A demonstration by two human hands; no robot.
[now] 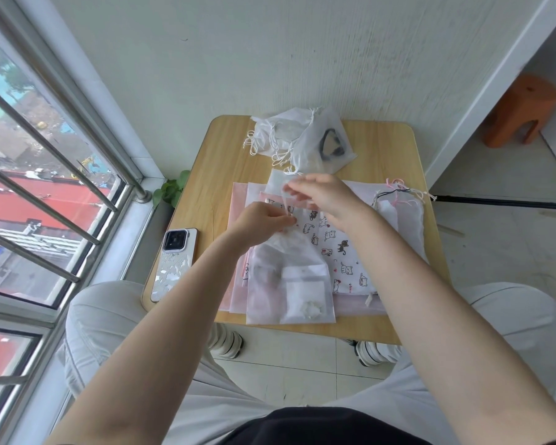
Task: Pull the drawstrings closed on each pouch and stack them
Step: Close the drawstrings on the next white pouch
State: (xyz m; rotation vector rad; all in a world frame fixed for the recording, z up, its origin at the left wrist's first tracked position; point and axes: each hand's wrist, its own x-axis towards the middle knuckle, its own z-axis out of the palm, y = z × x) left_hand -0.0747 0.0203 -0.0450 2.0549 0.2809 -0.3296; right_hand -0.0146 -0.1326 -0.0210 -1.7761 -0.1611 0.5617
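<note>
While both hands work above the middle of the bench (pixel 395 146), a sheer white pouch (pixel 289 277) hangs from them, its lower end lying on the flat pouches beneath. Left hand (pixel 264 220) pinches the pouch's gathered neck with curled fingers; right hand (pixel 325 194) is just beyond it, fingers drawn together and pinching what looks like the drawstring, though blur hides the cord itself. Inside the pouch sit white packets, one holding something small and white.

Under it lies a cat-print pouch (pixel 337 248) on pale pink ones (pixel 238 203). To the right rests a white pouch with pink and dark cords (pixel 402 216). At the far edge is a heap of closed white pouches (pixel 283 136), the front one showing a dark curved thing inside.

A phone (pixel 174 264) lies face down at the bench's left edge. The bench is light wood with rounded corners, set against a pale wall. A barred window (pixel 45 187) runs along the left, with a small green plant (pixel 170 189) at the sill corner. An orange stool (pixel 520 110) stands at far right on a light tiled floor. No writing is readable.
</note>
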